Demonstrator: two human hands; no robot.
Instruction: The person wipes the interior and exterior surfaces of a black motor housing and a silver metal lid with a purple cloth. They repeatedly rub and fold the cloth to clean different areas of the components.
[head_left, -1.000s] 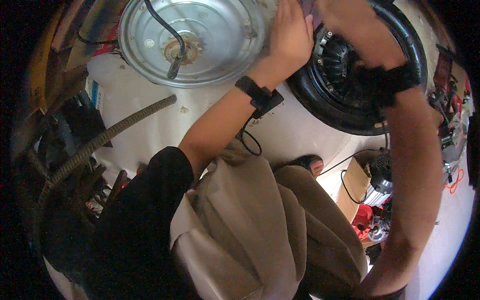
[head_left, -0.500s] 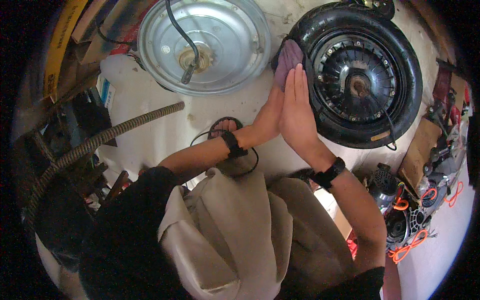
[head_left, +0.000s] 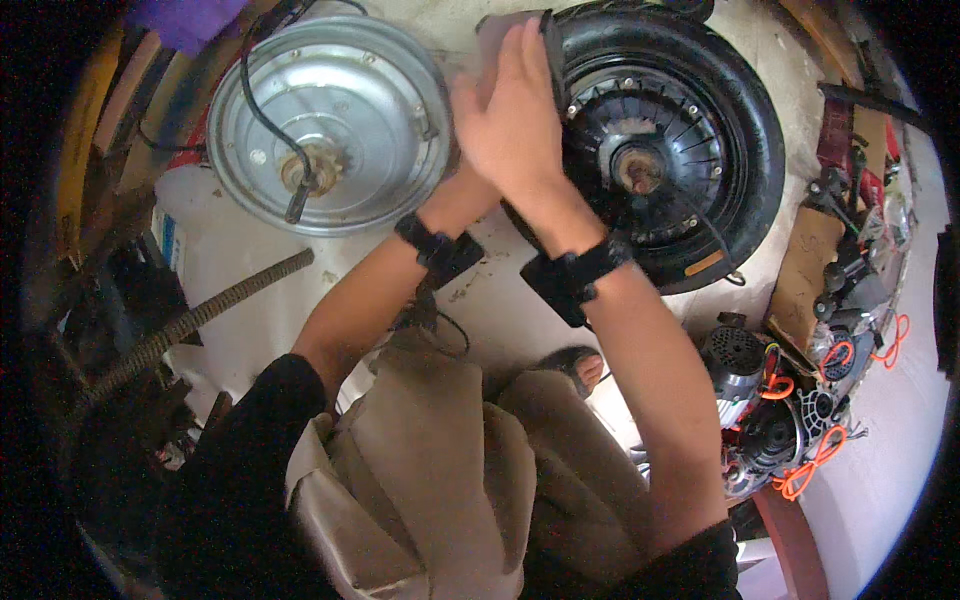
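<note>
Between the silver wheel hub point(head_left: 375, 150) and the black tyred wheel point(head_left: 750, 150), my two hands are together. My right hand point(head_left: 515, 130) shows its back, thumb to the left, with its long fingers laid over a greyish-purple, cloth-like piece point(head_left: 490, 40) with a dark edge. Whether that piece is a rag or a glove I cannot tell. Behind the right hand lies my left hand point(head_left: 465, 195); only the part near its wrist shows, and its fingers are hidden. The cloth-like piece overlaps the tyre's left edge in the view. Both wrists wear black bands.
A dark cable with a plug point(head_left: 297, 205) hangs over the silver hub. At left a ribbed rod point(head_left: 240, 290) juts in beside dark metal parts. Small motors point(head_left: 735, 355) with orange cords and a cardboard piece point(head_left: 805, 265) crowd the right. My sandalled foot point(head_left: 585, 365) stands below.
The view has shifted, so both wheels sit further left. My hands have moved up, off the tyre's side, and the right hand has turned, showing more of its back and covering the left.
</note>
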